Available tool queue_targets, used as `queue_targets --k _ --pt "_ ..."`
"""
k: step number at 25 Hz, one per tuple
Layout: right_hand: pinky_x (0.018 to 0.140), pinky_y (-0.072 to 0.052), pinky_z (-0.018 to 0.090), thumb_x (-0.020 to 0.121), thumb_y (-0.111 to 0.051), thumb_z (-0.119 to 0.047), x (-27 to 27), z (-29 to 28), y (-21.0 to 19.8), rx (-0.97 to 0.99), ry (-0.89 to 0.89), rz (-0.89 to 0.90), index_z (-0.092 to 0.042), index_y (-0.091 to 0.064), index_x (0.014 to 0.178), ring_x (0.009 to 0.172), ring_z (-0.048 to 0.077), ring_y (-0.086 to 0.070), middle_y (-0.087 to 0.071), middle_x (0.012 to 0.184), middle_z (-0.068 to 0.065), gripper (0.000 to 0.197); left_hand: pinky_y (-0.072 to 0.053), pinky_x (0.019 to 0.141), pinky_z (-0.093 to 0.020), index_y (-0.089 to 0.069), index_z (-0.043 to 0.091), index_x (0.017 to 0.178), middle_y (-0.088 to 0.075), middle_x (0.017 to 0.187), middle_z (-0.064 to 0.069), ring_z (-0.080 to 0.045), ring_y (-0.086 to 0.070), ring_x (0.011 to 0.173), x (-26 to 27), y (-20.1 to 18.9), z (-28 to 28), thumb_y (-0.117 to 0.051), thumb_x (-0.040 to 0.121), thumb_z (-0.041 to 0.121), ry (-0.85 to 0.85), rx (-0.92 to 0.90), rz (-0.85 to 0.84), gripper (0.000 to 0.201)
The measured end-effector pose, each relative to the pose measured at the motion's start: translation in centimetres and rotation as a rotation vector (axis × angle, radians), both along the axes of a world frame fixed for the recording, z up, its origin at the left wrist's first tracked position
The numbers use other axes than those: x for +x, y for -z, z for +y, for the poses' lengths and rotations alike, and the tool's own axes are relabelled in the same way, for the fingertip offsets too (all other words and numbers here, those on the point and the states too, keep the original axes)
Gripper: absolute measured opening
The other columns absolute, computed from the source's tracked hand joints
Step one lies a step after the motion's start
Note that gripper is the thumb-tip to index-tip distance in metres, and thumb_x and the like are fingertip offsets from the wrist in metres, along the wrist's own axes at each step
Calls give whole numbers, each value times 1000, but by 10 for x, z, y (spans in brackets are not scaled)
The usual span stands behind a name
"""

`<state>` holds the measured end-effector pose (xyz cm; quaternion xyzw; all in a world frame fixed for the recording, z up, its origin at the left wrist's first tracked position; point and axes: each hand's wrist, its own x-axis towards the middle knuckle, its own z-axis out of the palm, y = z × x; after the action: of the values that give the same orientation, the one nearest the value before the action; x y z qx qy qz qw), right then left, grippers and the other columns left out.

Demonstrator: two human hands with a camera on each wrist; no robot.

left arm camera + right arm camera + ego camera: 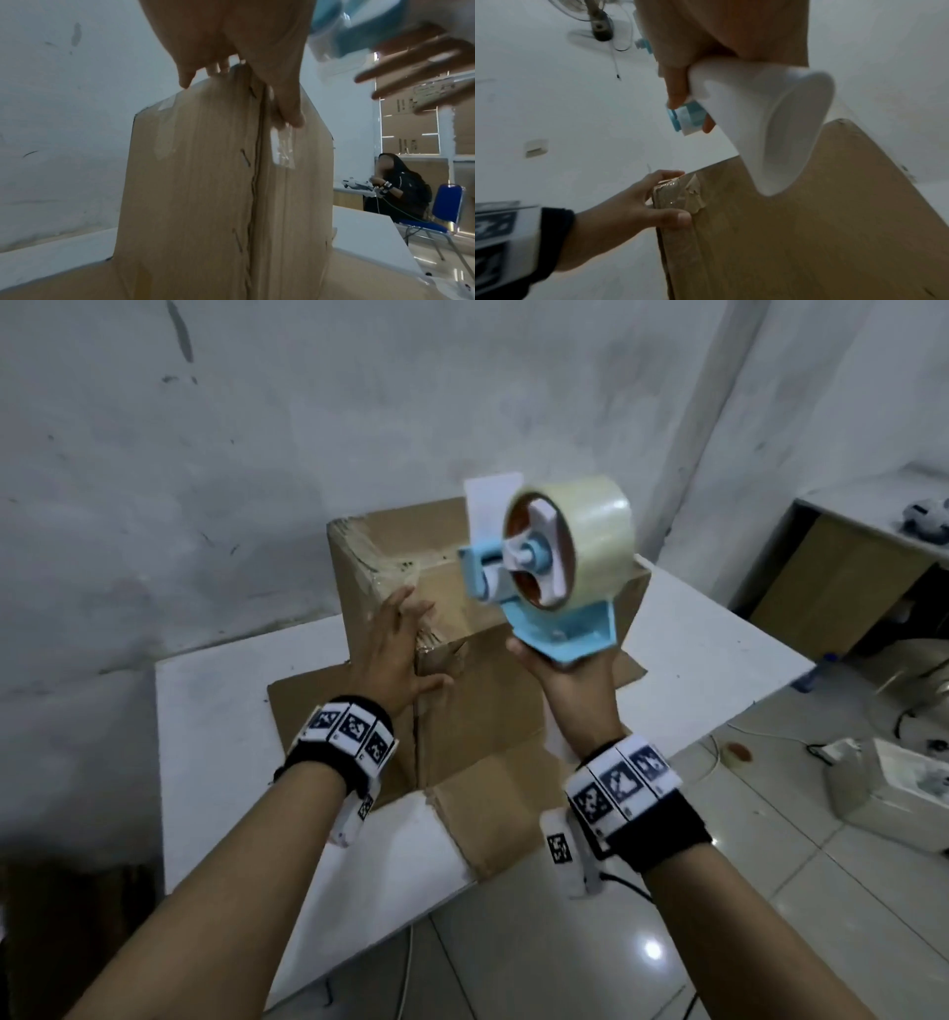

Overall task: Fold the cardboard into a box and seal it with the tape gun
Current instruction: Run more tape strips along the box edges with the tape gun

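1. Where nearest the wearer: bottom flaps [462,793] of box [493,629] spread flat on table [215,762].
2. Left hand [395,654]: laid on upper near corner of box, fingers straight, thumb on adjoining face, not clenched.
3. Right hand [570,675]: wrapped round white handle [744,105] of tape gun [554,567], held above box, clear of it.
4. Box: upright on table, old tape [677,192] on corner.
5. Beyond: wall [257,428].

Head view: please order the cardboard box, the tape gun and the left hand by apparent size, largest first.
1. cardboard box
2. tape gun, though nearness to the camera enlarges it
3. left hand
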<state>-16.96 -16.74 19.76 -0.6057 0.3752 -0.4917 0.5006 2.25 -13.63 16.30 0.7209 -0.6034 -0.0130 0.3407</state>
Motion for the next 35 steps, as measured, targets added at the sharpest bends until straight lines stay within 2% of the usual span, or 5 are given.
queue_targets --k 13,19,26,30,35 --pt "104 -41 47 68 -79 -41 71 -23 4 -33 -102 169 -15 -70 105 115 25 -59 -71 111 6 46 -48 60 -7 -60 6 93 -64 67 10 9 -58 56 -24 41 17 -65 68 -19 -247 -443 898 36" --pt "108 -36 49 75 -76 -33 67 -28 8 -115 -163 194 -10 -71 103 115 25 -60 -72 109 11 36 -49 69 -6 -58 5 107 -70 69 21 9 -63 67 -21 44 19 -58 75 -19 -194 -479 894 40" --pt "106 -38 49 74 -78 -32 71 -27 11 -130 -141 167 -9 -71 100 107 25 -64 -73 103 9 35 -31 110 -22 -35 7 137 -22 148 -9 -9 -27 134 -41 55 15 -40 92 -3 -632 -634 726 47" --pt "103 -43 48 71 -78 -36 75 -26 10 -78 -140 139 -27 -72 88 109 27 -64 -73 100 4 20 -1 120 -28 -11 17 146 -3 154 7 -10 -1 145 -43 46 -11 -16 94 53 -243 -480 363 63" --pt "107 -42 45 59 -75 -48 77 -30 11 8 -105 -35 -52 -67 73 114 15 -62 -67 102 -15 17 -12 119 -37 -3 41 136 -2 147 25 -7 -6 143 -39 54 -27 -18 86 67 -93 -505 556 58"
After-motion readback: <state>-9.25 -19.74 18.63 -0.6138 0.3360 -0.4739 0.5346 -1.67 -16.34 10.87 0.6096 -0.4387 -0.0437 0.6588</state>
